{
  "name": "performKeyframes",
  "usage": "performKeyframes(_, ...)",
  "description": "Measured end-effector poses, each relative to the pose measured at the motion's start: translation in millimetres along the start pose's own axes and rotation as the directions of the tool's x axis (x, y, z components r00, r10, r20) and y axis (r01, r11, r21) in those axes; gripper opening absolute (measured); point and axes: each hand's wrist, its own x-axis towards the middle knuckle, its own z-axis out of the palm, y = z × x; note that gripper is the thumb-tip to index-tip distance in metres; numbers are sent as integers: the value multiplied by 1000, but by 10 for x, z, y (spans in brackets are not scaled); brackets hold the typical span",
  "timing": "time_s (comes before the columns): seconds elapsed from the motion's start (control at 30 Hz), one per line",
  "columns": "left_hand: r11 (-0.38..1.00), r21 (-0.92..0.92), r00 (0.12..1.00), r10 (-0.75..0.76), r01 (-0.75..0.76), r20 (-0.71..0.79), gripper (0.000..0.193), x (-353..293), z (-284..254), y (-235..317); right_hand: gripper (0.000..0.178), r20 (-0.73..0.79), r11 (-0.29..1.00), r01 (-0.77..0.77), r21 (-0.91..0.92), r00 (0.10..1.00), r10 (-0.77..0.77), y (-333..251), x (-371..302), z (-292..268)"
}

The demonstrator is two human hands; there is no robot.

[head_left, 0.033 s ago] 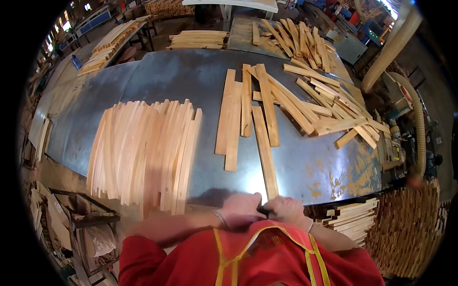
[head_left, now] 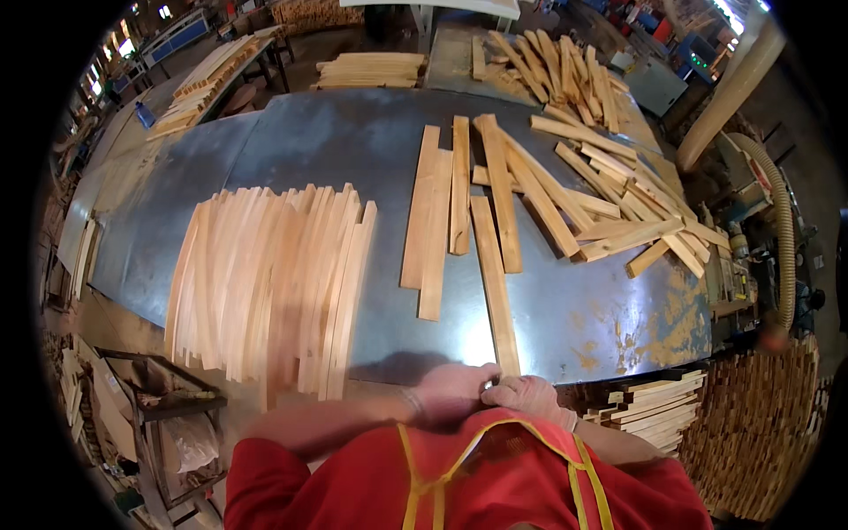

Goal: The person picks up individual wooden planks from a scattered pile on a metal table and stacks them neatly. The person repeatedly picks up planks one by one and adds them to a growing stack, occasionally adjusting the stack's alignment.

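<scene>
My left hand and my right hand meet in front of my red apron, at the near edge of the metal-topped table. Both look gloved in pale pinkish fabric, and their fingers are curled closed. Between them shows a small bright spot; what they hold, if anything, is too small and hidden to name. Just beyond the right hand lies the near end of a single wooden strip, which slants away over the table. Left of it, two wooden strips lie side by side.
A row of wooden strips lies side by side on the table's left. Loose strips are heaped at the right. Stacked wood stands at the lower right, a dark stand at the lower left. A ribbed hose hangs at the right.
My hands have come slightly closer together, and a bright spot shows where a dark gap was between them. The view has shifted a little; the strips appear to lie as before.
</scene>
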Motion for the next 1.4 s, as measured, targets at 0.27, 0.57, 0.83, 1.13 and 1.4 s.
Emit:
performKeyframes(0.27, 810, 506, 910, 400, -297, -106, 18, 442, -14, -377, 36, 153, 626, -129, 769, 988, 15, 740, -7, -333)
performKeyframes(0.57, 314, -938, 986, 129, -145, -110, 56, -164, 159, -1160, 44, 557, 269, -594, 759, 805, 205, 2366, 589, -1143)
performKeyframes(0.83, 730, -263, 385, -589, 631, -711, 88, 1446, -848, -1704, 55, -555, 1000, -19, -5, 832, 13, 2374, 2890, -518)
performKeyframes(1.13, 788, -120, 532, -510, 603, -676, 94, 1002, -331, -1847, 65, -426, 796, -605, 29, 713, 557, 2681, 2238, -41)
performKeyframes(1.4, 456, -844, 872, -246, -281, -423, 54, -242, 894, -2414, 56, 289, -338, -159, 928, 879, 378, 655, 2645, 1409)
